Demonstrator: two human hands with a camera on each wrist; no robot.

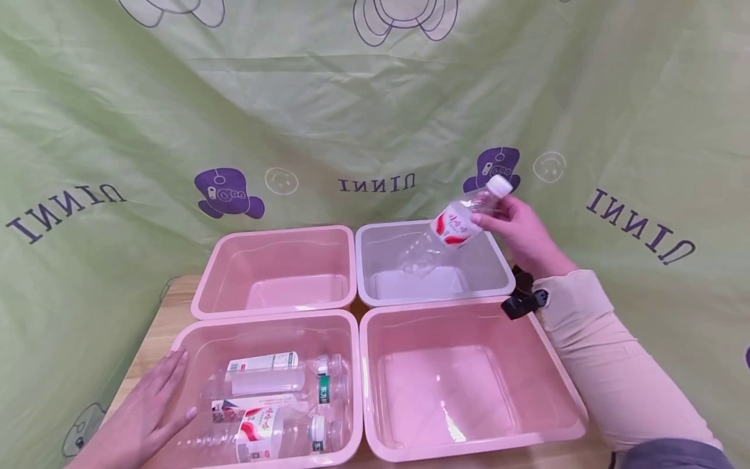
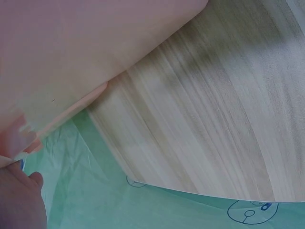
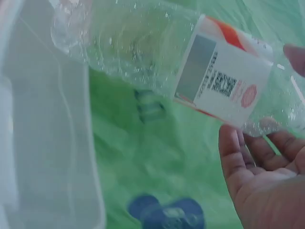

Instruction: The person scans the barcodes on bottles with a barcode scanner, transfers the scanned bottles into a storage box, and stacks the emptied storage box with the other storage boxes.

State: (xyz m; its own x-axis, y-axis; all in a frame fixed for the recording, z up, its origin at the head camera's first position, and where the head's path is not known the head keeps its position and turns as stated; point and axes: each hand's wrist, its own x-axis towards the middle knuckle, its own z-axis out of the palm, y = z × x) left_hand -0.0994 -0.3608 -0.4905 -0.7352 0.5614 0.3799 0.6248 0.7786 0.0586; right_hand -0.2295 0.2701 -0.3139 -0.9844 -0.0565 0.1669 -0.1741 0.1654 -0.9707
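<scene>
We had R hand [image 1: 524, 236] pinching btl [image 1: 454, 225] at its shoulder, base above grey bin [image 1: 387, 283]; L hand [image 1: 137, 407], fingers straight, touched pink bin [image 1: 355, 371] near-left of grey bin. Weak pinch on slick plastic could prob. have dropped btl onto grey bin's rim

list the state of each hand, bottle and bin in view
raised bottle: capped, tilted, cap uppermost
right hand: gripping raised bottle near its cap
left hand: resting on front left bin rim
front left bin: upright, loaded
bottles inside: lying on their sides
grey bin: upright, floor showing
back left bin: upright, floor showing
front right bin: upright, floor showing
</scene>
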